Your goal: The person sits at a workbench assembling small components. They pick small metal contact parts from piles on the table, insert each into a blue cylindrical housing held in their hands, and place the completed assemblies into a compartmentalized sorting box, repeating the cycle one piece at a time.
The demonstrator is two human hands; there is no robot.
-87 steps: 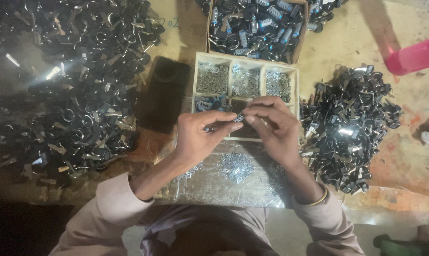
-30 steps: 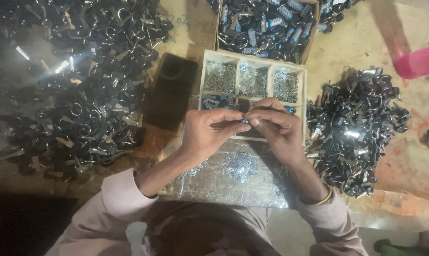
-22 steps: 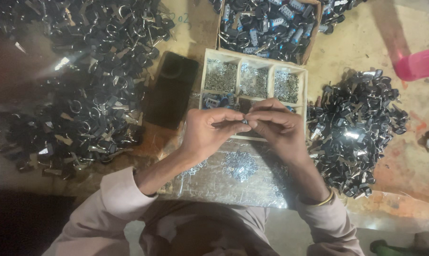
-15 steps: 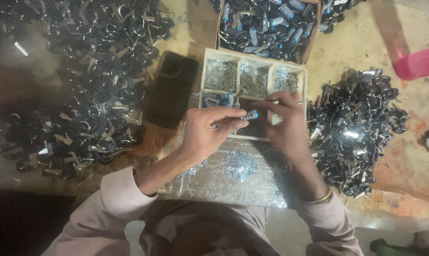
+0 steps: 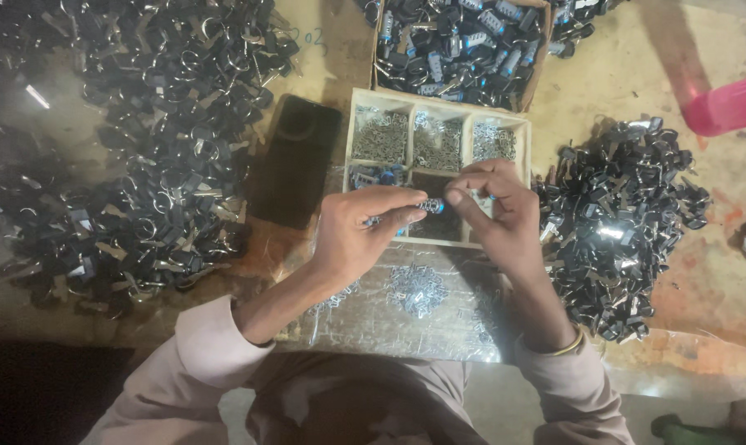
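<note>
Two hands meet over a wooden compartment tray [image 5: 352, 132], and from where I stand only the head view shows them. Between them is a small blue-and-silver cylinder [image 5: 429, 206], held just above the tray's near row. The left hand [image 5: 358, 235] pinches it from the left, fingers [image 5: 394, 198] closed firmly on it; the right hand [image 5: 497, 210] touches its other end with thumb and forefinger drawn nearly together, perhaps on some tiny part I cannot make out. Holding it there probably keeps the tray's small silver bits within easy reach. A dark phone [image 5: 295, 161] lies just left of the tray, and a clear plastic sheet [image 5: 406, 321] scattered with metal pieces sits below it. Heaps of dark metal parts [image 5: 142, 148] flank everything on the tabletop [image 5: 637, 49].
</note>
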